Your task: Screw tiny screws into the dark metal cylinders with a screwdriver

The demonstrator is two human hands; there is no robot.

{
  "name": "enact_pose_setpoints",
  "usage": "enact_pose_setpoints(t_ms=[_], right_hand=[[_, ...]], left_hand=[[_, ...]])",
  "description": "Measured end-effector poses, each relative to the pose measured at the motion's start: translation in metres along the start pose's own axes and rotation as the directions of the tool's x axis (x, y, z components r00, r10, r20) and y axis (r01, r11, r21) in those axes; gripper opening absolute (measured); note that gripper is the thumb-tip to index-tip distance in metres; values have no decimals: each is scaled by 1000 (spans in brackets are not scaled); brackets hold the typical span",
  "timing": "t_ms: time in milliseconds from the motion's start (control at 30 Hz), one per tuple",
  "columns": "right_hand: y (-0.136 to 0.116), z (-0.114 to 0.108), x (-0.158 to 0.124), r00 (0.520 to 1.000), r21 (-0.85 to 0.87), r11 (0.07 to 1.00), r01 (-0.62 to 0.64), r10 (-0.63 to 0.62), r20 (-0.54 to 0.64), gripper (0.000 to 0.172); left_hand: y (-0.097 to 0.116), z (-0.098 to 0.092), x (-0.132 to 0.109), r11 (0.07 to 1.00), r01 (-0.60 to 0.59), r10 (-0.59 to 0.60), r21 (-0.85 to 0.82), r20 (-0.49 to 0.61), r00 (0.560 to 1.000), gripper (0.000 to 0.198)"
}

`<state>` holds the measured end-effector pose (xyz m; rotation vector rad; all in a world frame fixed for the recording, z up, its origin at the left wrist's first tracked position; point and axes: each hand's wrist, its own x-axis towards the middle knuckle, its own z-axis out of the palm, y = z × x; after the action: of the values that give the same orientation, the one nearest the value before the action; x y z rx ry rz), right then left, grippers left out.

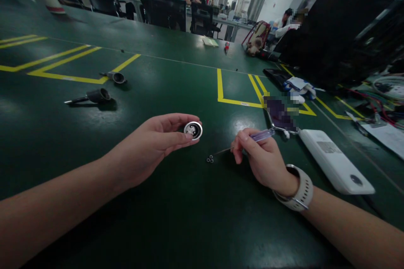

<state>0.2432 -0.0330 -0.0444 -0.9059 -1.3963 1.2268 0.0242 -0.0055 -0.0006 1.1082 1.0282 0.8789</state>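
Between the thumb and fingers of my left hand (pixel 167 136) is a small round metal housing (pixel 198 131), its silvery rim and dark inside tilted toward me. My right hand (pixel 257 155) grips a thin screwdriver (pixel 262 135) with a clear purple handle. Its slender shaft points left and down, the tip close to several tiny metal rings (pixel 210 159) clustered on the green table (pixel 176 218). Whether the tip touches them I cannot tell. Two black cup-shaped parts with stems, one nearer (pixel 98 96) and one farther (pixel 118 77), lie to the left.
Right of my right hand are a phone (pixel 280 113) and a white power bank (pixel 336 162). Farther right lie a clipboard (pixel 385 134), cables (pixel 383 107) and a cloth (pixel 299 86). Yellow tape (pixel 241 103) marks the table. A red-handled tool (pixel 226 46) lies at the back; people sit beyond.
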Motion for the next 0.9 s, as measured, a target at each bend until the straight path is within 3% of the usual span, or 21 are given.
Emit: enact_pose_setpoints(t_ms=[267,367,467,533,733,900], right_hand=[[-10,4,-2,1000,-227,974,-10,8,-9,29],[-18,9,-6,992,-437,891,119,-122,21,27],[-22,13,-11,932,-596,717,361,-288,219,18],[-22,14,-13,883,-637,612,469,-332,331,11],[-22,13,-15,804,-643,505,576,-490,336,7],[-26,14,-18,677,-582,381,718,-574,460,9]], left_hand=[[-1,0,0,998,-10,9,61,18,1000,33],[-2,0,-2,994,-17,16,107,9,1000,34],[-4,0,-2,989,-37,39,140,-7,999,33],[-5,0,-2,988,-52,54,146,-12,998,33],[-6,1,-1,992,-33,34,120,-6,999,32],[-8,4,-1,982,-45,49,186,-15,999,32]])
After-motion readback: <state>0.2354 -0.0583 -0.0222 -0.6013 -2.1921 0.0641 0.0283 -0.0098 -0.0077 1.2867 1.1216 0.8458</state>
